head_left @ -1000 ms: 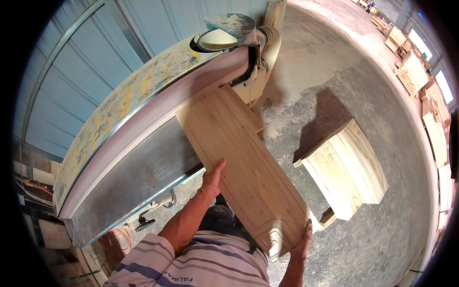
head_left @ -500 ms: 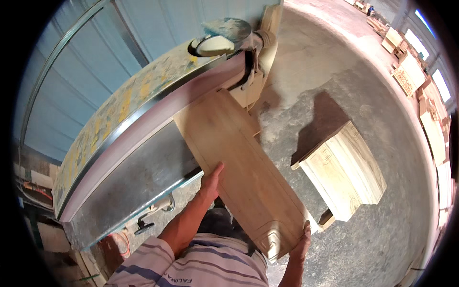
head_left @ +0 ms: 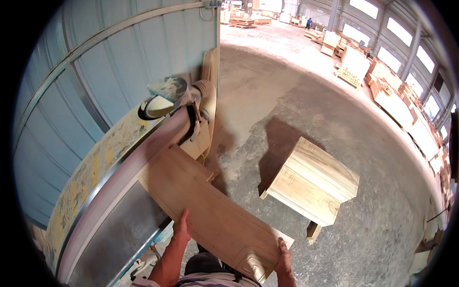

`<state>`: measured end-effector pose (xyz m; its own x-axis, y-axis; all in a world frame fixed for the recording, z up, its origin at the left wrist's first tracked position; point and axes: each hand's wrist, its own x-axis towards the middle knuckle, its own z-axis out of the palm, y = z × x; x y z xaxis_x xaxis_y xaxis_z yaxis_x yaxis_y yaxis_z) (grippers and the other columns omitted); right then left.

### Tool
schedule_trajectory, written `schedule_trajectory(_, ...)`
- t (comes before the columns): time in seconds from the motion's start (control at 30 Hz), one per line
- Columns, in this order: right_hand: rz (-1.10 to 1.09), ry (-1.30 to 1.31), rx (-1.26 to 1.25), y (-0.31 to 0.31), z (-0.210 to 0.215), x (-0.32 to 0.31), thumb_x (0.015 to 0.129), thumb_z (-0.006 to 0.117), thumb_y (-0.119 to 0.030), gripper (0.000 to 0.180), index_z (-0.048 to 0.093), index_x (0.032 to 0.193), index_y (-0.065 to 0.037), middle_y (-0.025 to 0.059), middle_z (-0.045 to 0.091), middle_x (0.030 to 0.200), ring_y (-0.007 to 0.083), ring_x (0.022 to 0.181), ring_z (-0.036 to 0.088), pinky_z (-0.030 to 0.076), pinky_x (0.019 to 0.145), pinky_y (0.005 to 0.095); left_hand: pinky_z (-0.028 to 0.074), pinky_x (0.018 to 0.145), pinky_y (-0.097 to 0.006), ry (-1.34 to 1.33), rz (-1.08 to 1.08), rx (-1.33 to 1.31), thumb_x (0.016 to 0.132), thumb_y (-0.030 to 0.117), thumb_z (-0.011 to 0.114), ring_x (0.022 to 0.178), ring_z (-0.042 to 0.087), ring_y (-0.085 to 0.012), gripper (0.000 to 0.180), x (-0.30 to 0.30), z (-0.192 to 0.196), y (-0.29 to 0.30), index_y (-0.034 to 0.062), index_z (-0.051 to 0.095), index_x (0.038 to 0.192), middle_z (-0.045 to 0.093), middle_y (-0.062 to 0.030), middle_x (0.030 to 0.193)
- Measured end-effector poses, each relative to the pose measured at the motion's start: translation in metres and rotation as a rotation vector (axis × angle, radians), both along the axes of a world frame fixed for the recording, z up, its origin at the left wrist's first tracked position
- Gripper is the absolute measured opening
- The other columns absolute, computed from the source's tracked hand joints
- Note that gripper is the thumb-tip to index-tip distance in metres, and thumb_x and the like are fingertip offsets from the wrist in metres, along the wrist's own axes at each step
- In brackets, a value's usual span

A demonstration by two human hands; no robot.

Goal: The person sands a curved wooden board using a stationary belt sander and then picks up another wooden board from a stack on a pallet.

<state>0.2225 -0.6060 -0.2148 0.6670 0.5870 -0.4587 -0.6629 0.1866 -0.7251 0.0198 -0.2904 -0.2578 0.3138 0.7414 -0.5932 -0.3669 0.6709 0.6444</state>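
Note:
A long brown wooden board [head_left: 210, 205] with a shallow outlined border and a carved, curved relief near its closer end lies across in front of me. Its far end meets the pinkish sanding belt [head_left: 131, 174] of a long belt sander, over the grey metal work table [head_left: 117, 239]. My left hand [head_left: 181, 229] grips the board's left edge, thumb on top and fingers hidden beneath. At the near right end my right hand [head_left: 284, 258] is closed round the corner, thumb up. The board's underside is out of sight.
Paler carved boards [head_left: 311, 184] rest on a low wooden support [head_left: 313, 232] on the concrete floor to my right. A ribbed hose [head_left: 205, 91] stands at the sander's far end, beside a blue-grey metal wall [head_left: 129, 52]. Timber stacks [head_left: 354, 67] and a distant person [head_left: 309, 22] are farther off.
My view has tilted upward, bringing more of the hall into sight. The board now lies more crosswise in the picture, its far end still at the belt. Both hands keep their hold.

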Motion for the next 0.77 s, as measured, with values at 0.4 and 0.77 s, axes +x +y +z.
schedule_trajectory(0.4, 0.009, 0.028, -0.016, -0.005, -0.005, 0.006, 0.091, 0.051, -0.035, 0.053, 0.043, 0.129, 0.001, 0.0106, 0.050, 0.123, 0.0212, 0.109, 0.051, 0.041, 0.094, 0.0357, 0.045, 0.087, -0.042, 0.088, 0.042, 0.079, 0.077, 0.030, 0.072, 0.105, 0.054, -0.0264, 0.063, 0.003, -0.004, 0.004, 0.0021, 0.044, 0.126, 0.054, -0.0098, 0.119)
schedule_trajectory(0.77, 0.000, -0.372, -0.031, -0.099, -0.055, 0.023, 0.092, 0.051, -0.028, 0.046, 0.046, 0.127, 0.002, 0.0109, 0.051, 0.127, 0.0191, 0.118, 0.046, 0.033, 0.102, 0.0296, 0.042, 0.095, -0.043, -0.025, -0.380, -0.033, 0.080, 0.050, 0.060, 0.119, 0.045, -0.0270, 0.064, -0.010, -0.003, -0.051, 0.0164, 0.041, 0.131, 0.048, -0.0058, 0.129)
